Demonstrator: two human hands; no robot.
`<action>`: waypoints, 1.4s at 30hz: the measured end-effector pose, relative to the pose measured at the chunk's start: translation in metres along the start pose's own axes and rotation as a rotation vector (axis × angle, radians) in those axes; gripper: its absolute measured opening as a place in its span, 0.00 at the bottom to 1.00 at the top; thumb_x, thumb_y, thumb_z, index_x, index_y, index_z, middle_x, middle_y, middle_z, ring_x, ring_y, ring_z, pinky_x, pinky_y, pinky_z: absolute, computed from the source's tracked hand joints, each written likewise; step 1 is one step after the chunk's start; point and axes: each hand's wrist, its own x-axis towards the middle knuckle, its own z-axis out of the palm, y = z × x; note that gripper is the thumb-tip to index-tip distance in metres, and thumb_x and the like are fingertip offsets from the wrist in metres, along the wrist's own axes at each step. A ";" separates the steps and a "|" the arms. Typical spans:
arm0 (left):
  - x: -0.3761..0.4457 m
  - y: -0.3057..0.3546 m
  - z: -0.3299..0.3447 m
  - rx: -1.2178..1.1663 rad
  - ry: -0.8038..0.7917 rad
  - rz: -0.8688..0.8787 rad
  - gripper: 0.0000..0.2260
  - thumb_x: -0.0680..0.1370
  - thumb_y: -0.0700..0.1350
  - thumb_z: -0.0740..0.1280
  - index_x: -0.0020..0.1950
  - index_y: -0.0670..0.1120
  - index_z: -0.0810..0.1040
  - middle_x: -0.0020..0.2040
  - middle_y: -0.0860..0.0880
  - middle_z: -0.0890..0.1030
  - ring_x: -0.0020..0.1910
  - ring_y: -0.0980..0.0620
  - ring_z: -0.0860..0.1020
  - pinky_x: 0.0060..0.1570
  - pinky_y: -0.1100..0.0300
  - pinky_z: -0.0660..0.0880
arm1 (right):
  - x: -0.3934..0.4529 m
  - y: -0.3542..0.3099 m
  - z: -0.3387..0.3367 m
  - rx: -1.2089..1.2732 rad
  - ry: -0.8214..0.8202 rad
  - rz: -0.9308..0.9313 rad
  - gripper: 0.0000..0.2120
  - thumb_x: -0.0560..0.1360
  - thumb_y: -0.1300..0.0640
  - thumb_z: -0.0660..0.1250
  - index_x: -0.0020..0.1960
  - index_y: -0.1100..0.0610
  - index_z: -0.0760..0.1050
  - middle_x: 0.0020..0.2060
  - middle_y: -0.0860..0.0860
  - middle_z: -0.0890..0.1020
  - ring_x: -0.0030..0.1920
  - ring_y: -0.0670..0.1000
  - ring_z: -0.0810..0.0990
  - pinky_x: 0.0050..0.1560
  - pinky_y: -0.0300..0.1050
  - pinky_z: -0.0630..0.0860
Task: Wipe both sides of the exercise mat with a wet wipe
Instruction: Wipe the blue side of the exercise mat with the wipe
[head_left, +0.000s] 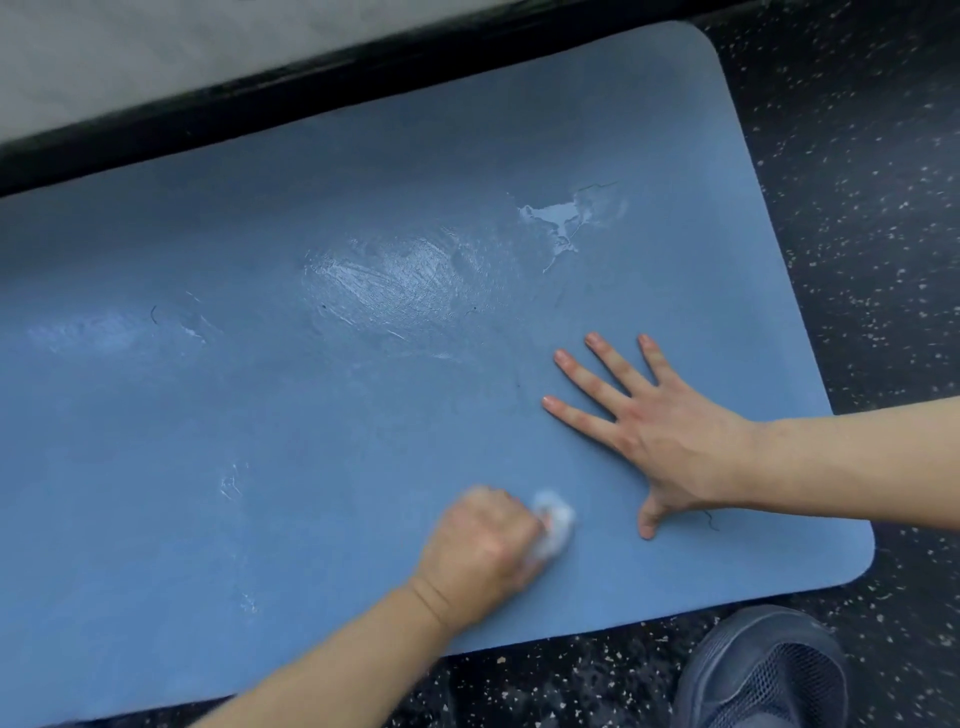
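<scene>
A blue exercise mat (363, 395) lies flat on a dark speckled floor (883, 208), filling most of the view, its rounded end toward three o'clock. The left hand (480, 551) comes in from six o'clock, blurred, its fingers curled tight around a bunched white wet wipe (555, 522) that it presses onto the mat near the lower edge. At about two o'clock from the wipe, the right hand (660, 436) rests palm down on the mat, fingers (597, 387) straight and spread wide, holding nothing. Shiny wet streaks (384, 280) mark the mat's middle, with a small pale puddle (558, 218) toward one o'clock. A grey mesh shoe (769, 675) sits on the floor at five o'clock, just beside the mat's corner.
</scene>
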 end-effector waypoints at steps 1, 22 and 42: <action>-0.012 0.021 0.012 -0.066 -0.072 0.099 0.09 0.77 0.46 0.73 0.48 0.49 0.73 0.31 0.49 0.71 0.29 0.46 0.68 0.29 0.55 0.69 | -0.001 0.000 -0.001 0.003 0.003 0.001 0.79 0.55 0.19 0.73 0.79 0.47 0.19 0.76 0.60 0.19 0.78 0.70 0.24 0.75 0.80 0.41; 0.074 -0.015 0.009 0.048 -0.073 0.407 0.05 0.79 0.44 0.69 0.43 0.45 0.79 0.34 0.47 0.76 0.33 0.44 0.73 0.37 0.54 0.66 | 0.049 0.120 -0.082 0.175 0.060 0.283 0.83 0.46 0.19 0.76 0.78 0.38 0.21 0.80 0.49 0.25 0.82 0.62 0.30 0.79 0.74 0.49; 0.219 -0.139 -0.061 0.243 0.306 -0.373 0.17 0.75 0.55 0.60 0.34 0.44 0.73 0.30 0.42 0.76 0.30 0.38 0.75 0.30 0.55 0.67 | 0.051 0.123 -0.083 0.191 0.082 0.267 0.81 0.48 0.21 0.78 0.79 0.38 0.22 0.81 0.49 0.26 0.82 0.61 0.31 0.79 0.73 0.50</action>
